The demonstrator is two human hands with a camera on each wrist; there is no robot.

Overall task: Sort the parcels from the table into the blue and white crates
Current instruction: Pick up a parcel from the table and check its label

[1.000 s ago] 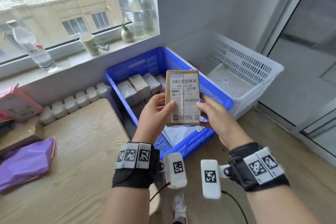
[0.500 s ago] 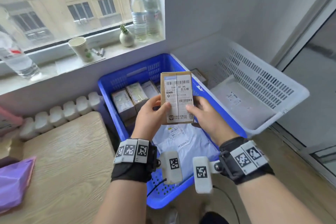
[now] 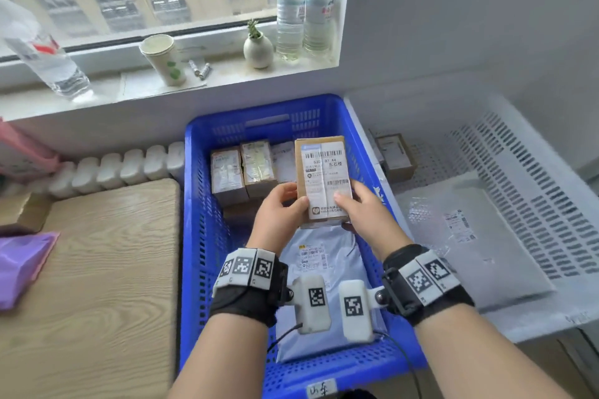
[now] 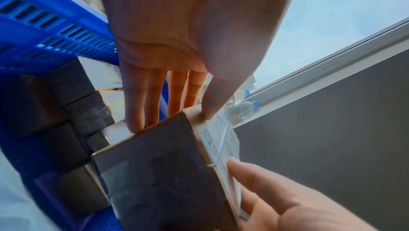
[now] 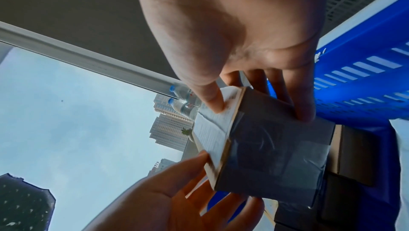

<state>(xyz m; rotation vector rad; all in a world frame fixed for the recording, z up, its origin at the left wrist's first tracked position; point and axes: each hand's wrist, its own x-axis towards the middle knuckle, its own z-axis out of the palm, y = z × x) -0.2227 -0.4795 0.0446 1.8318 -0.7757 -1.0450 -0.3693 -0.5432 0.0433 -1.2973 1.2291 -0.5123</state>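
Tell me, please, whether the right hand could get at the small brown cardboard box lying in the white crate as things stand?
Probably not yet: the right hand and left hand both hold the labelled cardboard parcel. Nothing covers the small brown cardboard box in the white crate.

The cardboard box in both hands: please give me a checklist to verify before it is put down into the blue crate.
1. Grip: left hand and right hand both hold the cardboard box by its lower part: ok.
2. Shipping label faces up, readable: ok.
3. Box is over the blue crate, not the white crate: ok.
4. Free spot beside the row of small boxes: cannot tell, the held box hides it.
5. Grey mailer bag lies flat underneath: ok.
6. Label matches this crate: cannot tell.
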